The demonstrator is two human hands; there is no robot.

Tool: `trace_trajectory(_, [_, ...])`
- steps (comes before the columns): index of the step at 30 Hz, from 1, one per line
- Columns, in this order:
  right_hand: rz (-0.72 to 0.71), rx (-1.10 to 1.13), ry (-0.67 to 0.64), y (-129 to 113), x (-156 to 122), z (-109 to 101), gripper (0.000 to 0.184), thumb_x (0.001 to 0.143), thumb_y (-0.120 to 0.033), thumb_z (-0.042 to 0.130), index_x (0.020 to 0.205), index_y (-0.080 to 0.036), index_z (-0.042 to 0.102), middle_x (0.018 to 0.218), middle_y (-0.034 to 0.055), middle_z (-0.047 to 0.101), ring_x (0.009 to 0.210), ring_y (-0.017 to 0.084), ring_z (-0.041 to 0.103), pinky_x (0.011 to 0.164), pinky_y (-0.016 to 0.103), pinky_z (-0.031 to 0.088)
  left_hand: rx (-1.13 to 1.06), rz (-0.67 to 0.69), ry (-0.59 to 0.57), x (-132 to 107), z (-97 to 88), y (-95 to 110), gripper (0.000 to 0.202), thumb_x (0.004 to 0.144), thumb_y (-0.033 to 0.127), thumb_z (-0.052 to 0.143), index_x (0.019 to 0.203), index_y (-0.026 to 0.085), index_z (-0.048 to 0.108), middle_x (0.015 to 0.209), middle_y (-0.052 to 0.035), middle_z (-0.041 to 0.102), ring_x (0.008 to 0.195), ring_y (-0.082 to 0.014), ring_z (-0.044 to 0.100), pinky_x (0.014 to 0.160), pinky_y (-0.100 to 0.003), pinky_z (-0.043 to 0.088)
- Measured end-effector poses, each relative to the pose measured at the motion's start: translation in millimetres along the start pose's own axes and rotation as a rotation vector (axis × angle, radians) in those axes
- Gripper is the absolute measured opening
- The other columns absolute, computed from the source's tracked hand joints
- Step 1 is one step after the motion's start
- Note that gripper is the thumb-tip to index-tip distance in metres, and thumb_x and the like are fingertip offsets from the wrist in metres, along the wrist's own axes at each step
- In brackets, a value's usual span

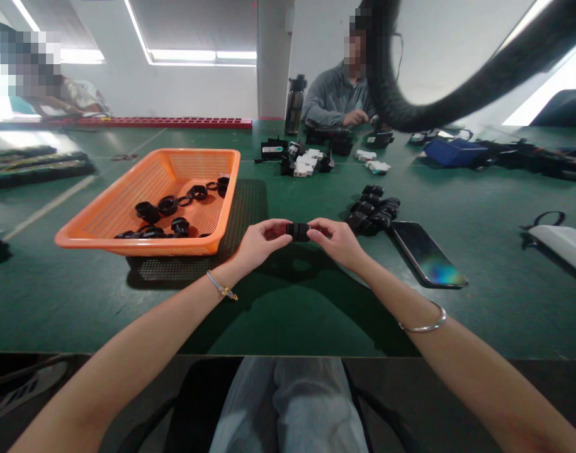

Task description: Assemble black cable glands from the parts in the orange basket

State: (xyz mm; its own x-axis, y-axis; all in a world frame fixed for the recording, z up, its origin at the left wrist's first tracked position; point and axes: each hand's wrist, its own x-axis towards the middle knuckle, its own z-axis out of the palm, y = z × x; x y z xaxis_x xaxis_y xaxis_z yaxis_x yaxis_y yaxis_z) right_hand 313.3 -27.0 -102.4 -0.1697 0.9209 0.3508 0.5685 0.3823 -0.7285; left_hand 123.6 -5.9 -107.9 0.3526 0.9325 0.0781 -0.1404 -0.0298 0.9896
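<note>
While a co-worker [330, 100] in grey sits across the green table [500, 251], I see the left hand [262, 242] and the right hand [337, 241] gripping one small black part [298, 232] between them — each closed on one end, above the tabletop. Left of it stands an orange basket [94, 241] with black pieces [147, 212] inside; to the right, a black pile [372, 211] lies beside a phone [427, 255].

One head-worn camera gives the only view, looking forward and down from above the wearer's lap [288, 409]. The left hand [263, 244] and right hand [338, 242] meet near mid-frame, within arm's reach of it. The angle is wide, taking in the desk [481, 207] from its near edge to the wall [212, 88] beyond. A dark tube [424, 117] looms large across the upper right.
</note>
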Motion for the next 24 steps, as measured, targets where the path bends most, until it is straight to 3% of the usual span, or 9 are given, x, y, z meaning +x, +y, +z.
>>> trace_trajectory(5, [0.007,0.013,-0.022,-2.4,-0.2,-0.7,0.032,0.079,-0.048,0.053,0.075,-0.018,0.066,0.067,0.003,0.069,0.054,0.015,0.055,0.053,0.027,0.038,0.008,0.013,-0.007,0.3,-0.4,-1.5,0.034,0.056,0.018,0.075,0.088,0.014,0.068,0.082,-0.0025,0.071,0.079,-0.0138,0.065,0.088,-0.034,0.049])
trace_trajectory(17, [0.008,0.092,-0.111,-7.0,-0.1,-0.4,0.067,0.077,-0.078,0.031,0.059,-0.019,0.057,0.055,0.0038,0.063,0.054,0.016,0.059,0.058,0.029,0.045,0.087,0.043,-0.041,-0.1,-0.5,-0.2,0.031,0.058,0.016,0.073,0.088,0.014,0.067,0.08,-0.0024,0.07,0.076,-0.0131,0.064,0.083,-0.031,0.051])
trace_trajectory(21, [0.034,0.106,-0.138,-5.7,0.0,0.0,0.071,0.079,-0.077,0.026,0.056,-0.018,0.057,0.05,0.0036,0.059,0.051,0.016,0.057,0.056,0.029,0.045,0.056,0.017,-0.045,-0.9,1.9,0.1,0.029,0.058,0.014,0.073,0.087,0.013,0.067,0.08,-0.0017,0.069,0.075,-0.0121,0.064,0.083,-0.031,0.051])
trace_trajectory(24, [0.012,0.107,-0.1,-3.2,-0.3,1.2,0.063,0.084,-0.07,0.029,0.069,-0.018,0.061,0.059,0.0038,0.064,0.057,0.016,0.059,0.059,0.029,0.046,-0.008,-0.019,0.015,0.9,2.8,-1.5,0.026,0.06,0.015,0.073,0.085,0.012,0.066,0.077,-0.0005,0.068,0.069,-0.0102,0.063,0.078,-0.029,0.052])
